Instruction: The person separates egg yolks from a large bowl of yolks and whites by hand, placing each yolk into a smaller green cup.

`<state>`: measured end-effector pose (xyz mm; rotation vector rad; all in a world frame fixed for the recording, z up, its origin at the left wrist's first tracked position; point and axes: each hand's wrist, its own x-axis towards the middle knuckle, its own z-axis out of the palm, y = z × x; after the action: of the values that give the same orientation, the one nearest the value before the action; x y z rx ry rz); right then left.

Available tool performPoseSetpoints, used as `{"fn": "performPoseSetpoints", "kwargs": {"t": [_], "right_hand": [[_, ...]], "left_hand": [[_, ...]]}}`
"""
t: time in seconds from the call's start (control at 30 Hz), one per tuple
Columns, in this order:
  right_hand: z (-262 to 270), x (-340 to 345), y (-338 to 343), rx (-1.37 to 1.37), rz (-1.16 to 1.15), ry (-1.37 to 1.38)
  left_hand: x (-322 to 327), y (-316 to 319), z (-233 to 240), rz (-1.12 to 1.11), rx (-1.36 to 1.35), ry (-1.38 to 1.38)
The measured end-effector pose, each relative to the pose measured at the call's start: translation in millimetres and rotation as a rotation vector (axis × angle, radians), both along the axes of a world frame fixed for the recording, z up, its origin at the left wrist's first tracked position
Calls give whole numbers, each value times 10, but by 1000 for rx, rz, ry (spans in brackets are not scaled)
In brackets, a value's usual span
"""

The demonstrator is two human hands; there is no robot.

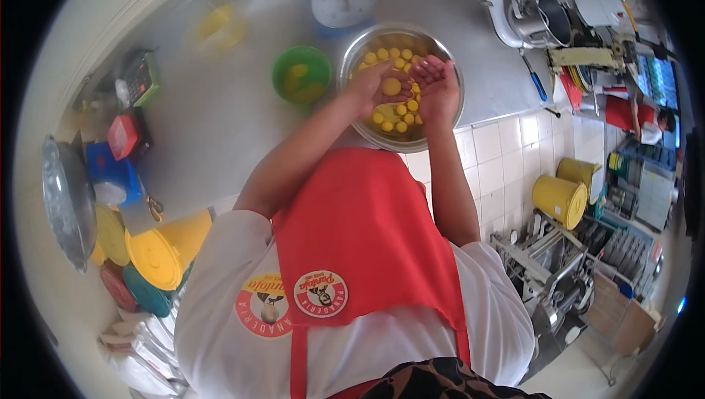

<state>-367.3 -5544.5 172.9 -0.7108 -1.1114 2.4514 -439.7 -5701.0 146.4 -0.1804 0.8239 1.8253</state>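
Note:
Over a wide metal bowl (455, 90) my left hand (379, 88) is palm up with a round yellow ball (391, 86) resting on its fingers. Beside it, my right hand (438, 87) is cupped, its fingers curled, and no object shows in it. Many small yellow balls (388, 125) lie in the bowl, some hidden by my hands. Left of the bowl stands a green bowl (302, 75) with yellow pieces inside.
On the metal table (220, 123) are a kitchen scale (346, 5), a blurred yellow item (222, 24), a calculator (144, 79) and scissors (155, 209). A stand mixer (523, 7) and a blue-handled tool (537, 85) are at right. Another person (628, 112) is farther right.

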Motion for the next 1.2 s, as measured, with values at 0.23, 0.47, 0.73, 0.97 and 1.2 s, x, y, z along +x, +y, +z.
{"fn": "performPoseSetpoints", "kwargs": {"t": [0.23,0.47,0.73,0.97,1.2], "right_hand": [[-620,169,255,199,241,-349],[-1179,76,-24,1115,725,-384],[-1260,1,-290,1530,997,-395],[-976,15,-54,658,942,-618],[-219,160,-34,378,502,-239]], "left_hand": [[-273,-969,77,344,-314,297],[-566,-1534,-563,97,-1067,894],[-306,-1213,-404,311,-893,925],[214,-594,-422,68,-670,784],[248,-67,-212,-114,-235,80]]}}
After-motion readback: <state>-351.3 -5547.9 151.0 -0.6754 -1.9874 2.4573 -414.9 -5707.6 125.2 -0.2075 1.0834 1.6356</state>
